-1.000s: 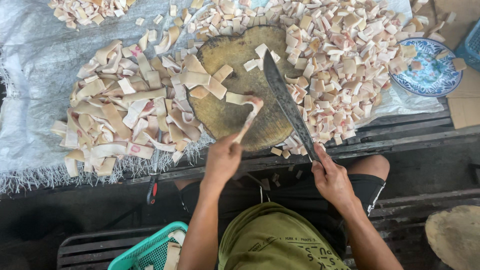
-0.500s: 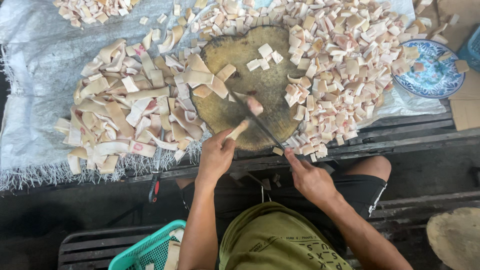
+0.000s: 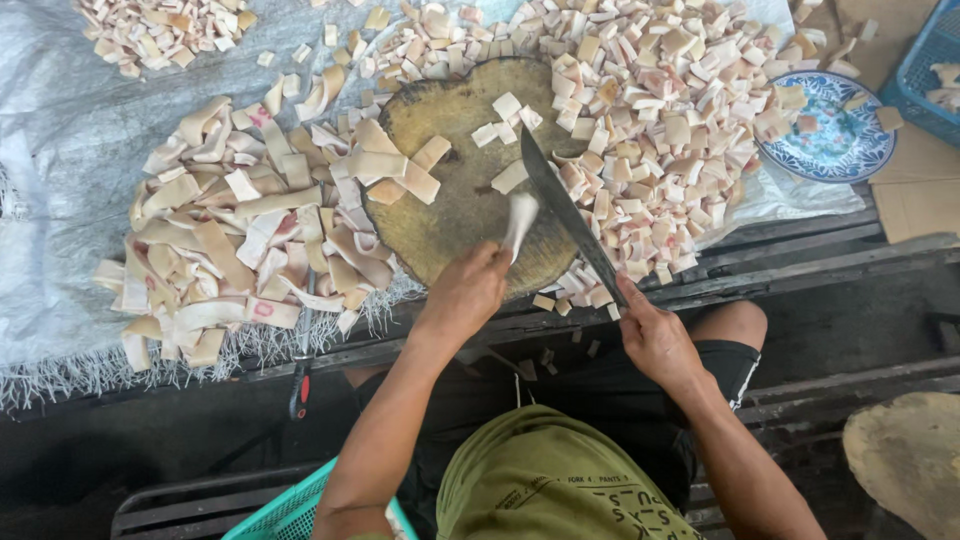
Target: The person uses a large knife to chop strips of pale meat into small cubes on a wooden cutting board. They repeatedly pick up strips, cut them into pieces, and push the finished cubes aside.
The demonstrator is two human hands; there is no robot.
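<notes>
No screens or signs in sight. Flat brown cardboard (image 3: 915,195) lies well right of the fingers (image 3: 628,300) of the right hand (image 3: 655,340). A red stamped mark (image 3: 262,310) on a pale strip sits well left of the fingers (image 3: 492,262) of the left hand (image 3: 465,295).

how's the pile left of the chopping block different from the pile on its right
The left pile is long, curling strips, uncut; the right pile is small squarish chunks, already chopped. The left pile's strips lie loosely overlapped, some showing reddish marks; the right pile's pieces are densely scattered and spread toward the blue patterned plate. Both are the same pale, cream-pink material lying on the grey sheet beside the round wooden block.
</notes>
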